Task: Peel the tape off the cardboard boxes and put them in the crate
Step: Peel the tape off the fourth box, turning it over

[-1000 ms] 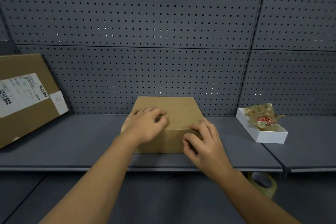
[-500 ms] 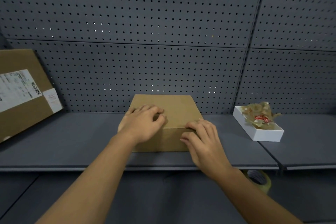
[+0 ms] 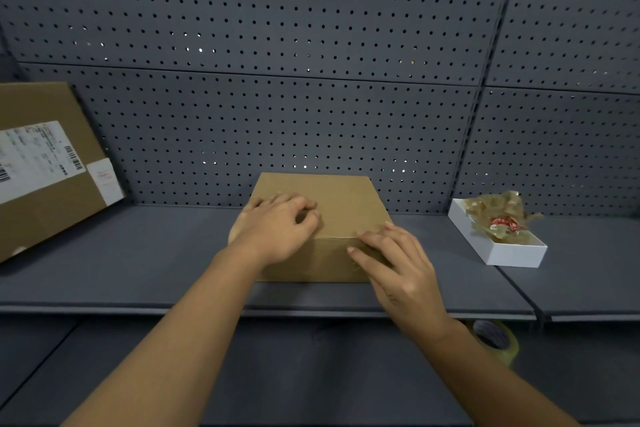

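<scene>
1. We see a small, plain brown cardboard box (image 3: 341,204) lying flat on the dark grey shelf (image 3: 156,253), with its back edge close to the grey perforated back panel (image 3: 311,107).
2. Our left hand (image 3: 277,229) rests on the near left part of this box's top, its fingers curled down onto the cardboard. We cannot tell whether they pinch any tape.
3. Our right hand (image 3: 398,263) lies at the box's near right corner, fingers laid over the top front edge. Whether they grip anything there, we cannot tell.
4. Right of the box, apart from it, stands a shallow white rectangular tray (image 3: 502,250) holding a crumpled wad of clear brownish tape with a red patch (image 3: 502,218).
5. Left of the box, well apart, a larger brown cardboard box with white printed labels (image 3: 45,163) sits tilted at the picture's edge.
6. Below the box and to its right, on the lower shelf, a roll of yellowish packing tape (image 3: 495,340) shows behind our right wrist.
</scene>
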`<state>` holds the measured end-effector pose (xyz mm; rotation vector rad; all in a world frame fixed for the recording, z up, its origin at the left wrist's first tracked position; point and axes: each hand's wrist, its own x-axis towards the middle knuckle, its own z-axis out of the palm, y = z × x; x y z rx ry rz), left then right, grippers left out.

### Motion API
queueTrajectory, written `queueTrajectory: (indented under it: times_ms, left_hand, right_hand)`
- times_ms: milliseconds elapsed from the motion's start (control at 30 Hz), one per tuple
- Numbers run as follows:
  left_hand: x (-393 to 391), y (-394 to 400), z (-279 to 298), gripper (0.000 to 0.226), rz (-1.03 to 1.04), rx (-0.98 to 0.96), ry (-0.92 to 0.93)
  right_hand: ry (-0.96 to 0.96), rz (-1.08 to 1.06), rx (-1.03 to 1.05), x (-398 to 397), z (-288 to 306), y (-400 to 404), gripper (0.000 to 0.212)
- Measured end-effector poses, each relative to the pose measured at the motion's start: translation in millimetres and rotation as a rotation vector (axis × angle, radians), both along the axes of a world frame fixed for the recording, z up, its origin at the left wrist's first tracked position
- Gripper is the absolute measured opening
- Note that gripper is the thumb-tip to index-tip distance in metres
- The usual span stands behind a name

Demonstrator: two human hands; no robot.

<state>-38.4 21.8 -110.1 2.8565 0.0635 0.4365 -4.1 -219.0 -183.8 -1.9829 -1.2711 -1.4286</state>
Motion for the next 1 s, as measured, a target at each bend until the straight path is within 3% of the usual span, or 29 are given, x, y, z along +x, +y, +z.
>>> queueTrajectory:
  times_ms: [1000]
  left_hand:
    - [-0.6,-0.6,2.8,0.05,0.01,-0.008,0.037]
  right_hand:
    - [-0.05,-0.045,0.018,-2.0,0.0,3.7,0.021]
